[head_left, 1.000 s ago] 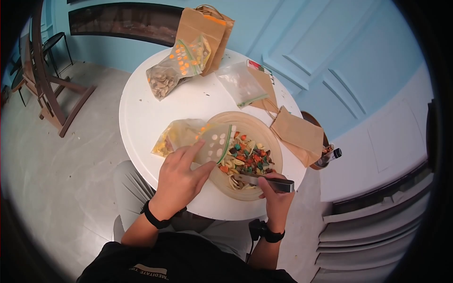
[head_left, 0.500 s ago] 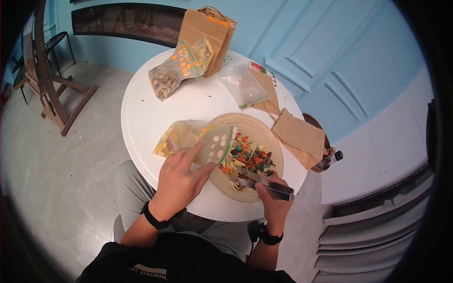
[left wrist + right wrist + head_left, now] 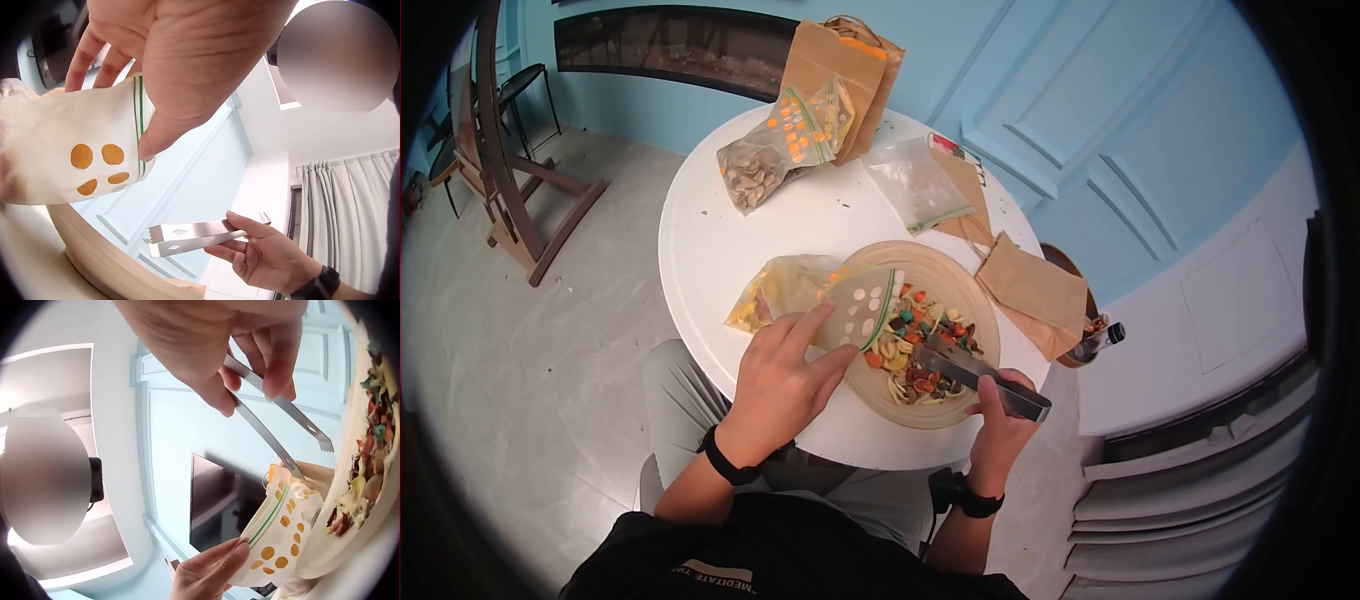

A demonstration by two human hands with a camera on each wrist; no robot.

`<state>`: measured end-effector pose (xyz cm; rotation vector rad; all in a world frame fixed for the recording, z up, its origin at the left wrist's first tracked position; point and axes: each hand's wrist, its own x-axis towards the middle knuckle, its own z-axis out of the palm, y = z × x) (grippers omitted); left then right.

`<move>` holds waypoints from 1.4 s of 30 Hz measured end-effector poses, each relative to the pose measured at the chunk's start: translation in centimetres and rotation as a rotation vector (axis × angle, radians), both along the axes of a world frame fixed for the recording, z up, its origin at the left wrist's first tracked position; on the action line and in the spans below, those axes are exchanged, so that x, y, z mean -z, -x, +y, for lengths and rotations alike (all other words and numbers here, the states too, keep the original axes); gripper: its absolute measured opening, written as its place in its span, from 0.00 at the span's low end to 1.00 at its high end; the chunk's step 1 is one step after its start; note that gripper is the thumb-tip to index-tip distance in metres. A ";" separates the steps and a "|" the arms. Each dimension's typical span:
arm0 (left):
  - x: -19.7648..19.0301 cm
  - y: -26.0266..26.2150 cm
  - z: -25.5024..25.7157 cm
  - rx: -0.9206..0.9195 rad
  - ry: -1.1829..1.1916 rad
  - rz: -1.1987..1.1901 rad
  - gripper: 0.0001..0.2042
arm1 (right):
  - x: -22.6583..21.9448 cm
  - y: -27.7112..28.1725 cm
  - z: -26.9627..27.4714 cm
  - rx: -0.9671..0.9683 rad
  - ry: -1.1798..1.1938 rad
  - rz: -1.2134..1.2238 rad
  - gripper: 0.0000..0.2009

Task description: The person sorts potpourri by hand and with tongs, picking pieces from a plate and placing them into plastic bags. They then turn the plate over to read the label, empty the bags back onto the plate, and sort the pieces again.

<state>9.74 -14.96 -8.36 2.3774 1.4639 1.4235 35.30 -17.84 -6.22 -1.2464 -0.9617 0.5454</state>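
Observation:
My left hand (image 3: 785,380) pinches the green-zip edge of a clear zip bag (image 3: 855,312) with pale dots, thumb on one face and fingers behind. Yellowish pieces show in the bag's far end. The bag's mouth overlaps the left side of a round wooden bowl (image 3: 870,395). Mixed dried pieces (image 3: 925,335) in red, orange, green and cream lie in that bowl. My right hand (image 3: 998,425) holds metal tongs (image 3: 975,372) over the bowl's right side. In the right wrist view, the tongs' toothed tips stand apart with nothing between them.
At the back of the white table (image 3: 710,235) stands a brown paper bag (image 3: 825,70), with a zip bag of brown chips (image 3: 755,175) against it. A flat zip bag (image 3: 915,185) lies behind the bowl. Another paper bag (image 3: 1035,290) lies at its right.
The tongs dipped toward the near side of the bowl, then rose and shifted right with my right hand. My left hand and its zip bag have stayed in place.

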 end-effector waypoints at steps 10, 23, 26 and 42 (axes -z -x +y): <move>-0.1 0.1 -0.1 0.013 0.010 0.008 0.12 | -0.1 0.4 -0.3 -0.078 0.169 -0.098 0.13; 0.0 0.3 -0.4 -0.002 0.018 -0.005 0.10 | -0.3 0.5 0.1 -0.010 0.128 -0.069 0.09; -0.1 0.1 -0.3 -0.002 -0.001 0.000 0.10 | -0.9 0.0 0.1 0.038 0.048 -0.040 0.10; -0.4 0.7 0.3 -0.073 -0.058 -0.051 0.11 | -2.8 -0.5 1.1 0.095 -0.044 -0.127 0.13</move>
